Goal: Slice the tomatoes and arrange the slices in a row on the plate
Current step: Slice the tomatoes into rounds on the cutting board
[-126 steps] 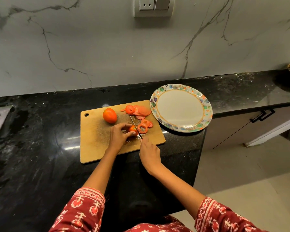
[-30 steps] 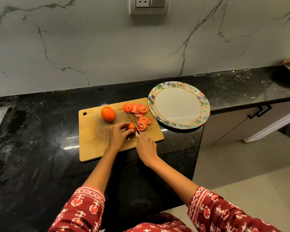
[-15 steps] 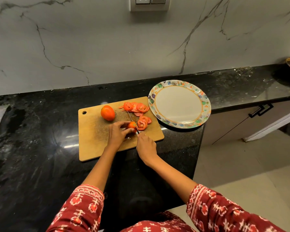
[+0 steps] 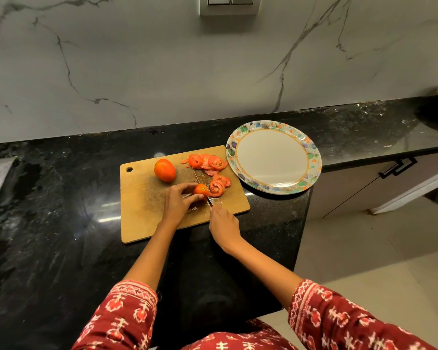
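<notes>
Currently slicing: left hand [image 4: 178,202] pinches the tomato stub [image 4: 200,190], right hand [image 4: 223,224] grips the knife [image 4: 209,200]; next, transfer slices [image 4: 216,186] to the plate [image 4: 314,160]

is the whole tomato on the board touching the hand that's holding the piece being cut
Apart. In the head view, bare cutting board shows between the whole tomato and the left hand, whose fingers pinch the tomato piece nearer the person.

Dim warm light, countertop [image 4: 61,198] glare, wide-angle bowing
</notes>
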